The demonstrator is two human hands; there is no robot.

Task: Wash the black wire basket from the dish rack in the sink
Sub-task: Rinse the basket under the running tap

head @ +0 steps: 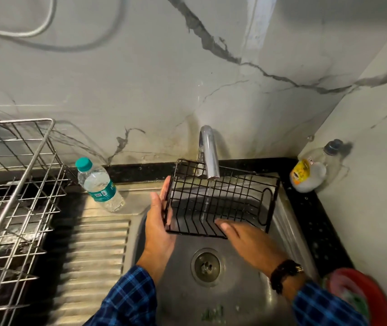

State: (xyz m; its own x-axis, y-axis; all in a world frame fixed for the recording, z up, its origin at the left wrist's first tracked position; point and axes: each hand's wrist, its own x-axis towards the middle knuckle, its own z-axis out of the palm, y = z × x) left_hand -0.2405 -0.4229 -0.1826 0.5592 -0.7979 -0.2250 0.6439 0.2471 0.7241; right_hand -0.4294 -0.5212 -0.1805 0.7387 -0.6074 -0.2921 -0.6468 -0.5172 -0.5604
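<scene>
The black wire basket hangs over the steel sink, tipped toward me under the tap. A thin stream of water runs from the tap through its wires. My left hand grips the basket's left end, thumb on the outside and fingers behind the wires. My right hand lies with straight fingers against the basket's front wires, near the lower edge. The drain shows below the basket.
A steel dish rack stands on the left beside the ribbed drainboard. A water bottle with a teal cap stands behind the drainboard. A bottle with a yellow label sits in the right corner. A red plate is at lower right.
</scene>
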